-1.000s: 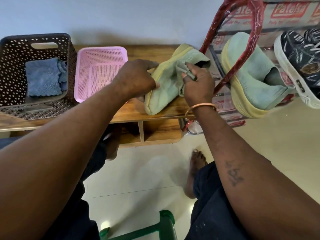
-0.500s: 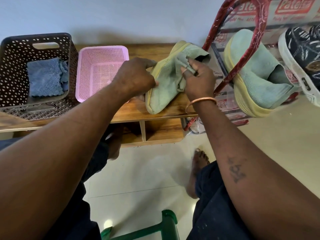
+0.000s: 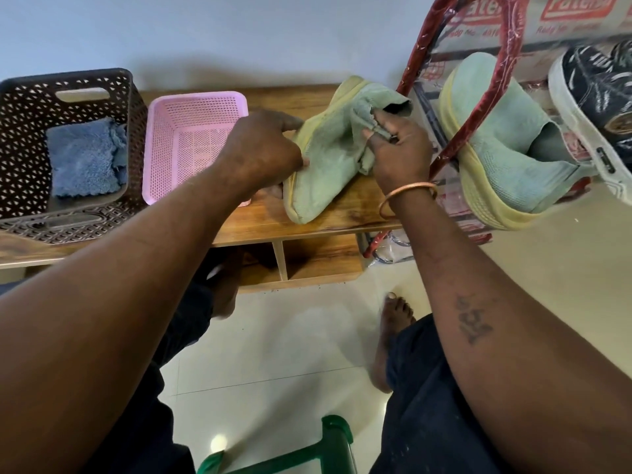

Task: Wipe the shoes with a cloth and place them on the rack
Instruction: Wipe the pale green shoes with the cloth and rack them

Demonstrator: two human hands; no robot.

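Hard to tell apart from the shoe point(image 3: 325, 162): a pale green cloth point(image 3: 363, 119) of nearly the same colour, bunched on the upper near the opening. Hidden under the left hand point(image 3: 263, 148): part of the yellow sole edge, and the fingertips themselves. Cut off at the right edge of the frame: a dark patterned shoe point(image 3: 598, 94) on the rack point(image 3: 478, 107), with only part of the red-wrapped frame in view.

Pale green knit upper and yellow sole, lying on its side on the wooden table point(image 3: 342, 217) at upper centre. Toe toward the lower frame, opening toward the upper right.

Gripped along the sole side by the left hand, fingers curled round it. Right hand point(image 3: 400, 148) just right of the upper, pinching the cloth and pressing it against the shoe.

Further right, a matching green shoe point(image 3: 506, 138) on the rack, apart from both hands. At upper left, a brown basket point(image 3: 20, 131) holding a blue cloth point(image 3: 85, 159), with a pink basket point(image 3: 191, 107) beside it.
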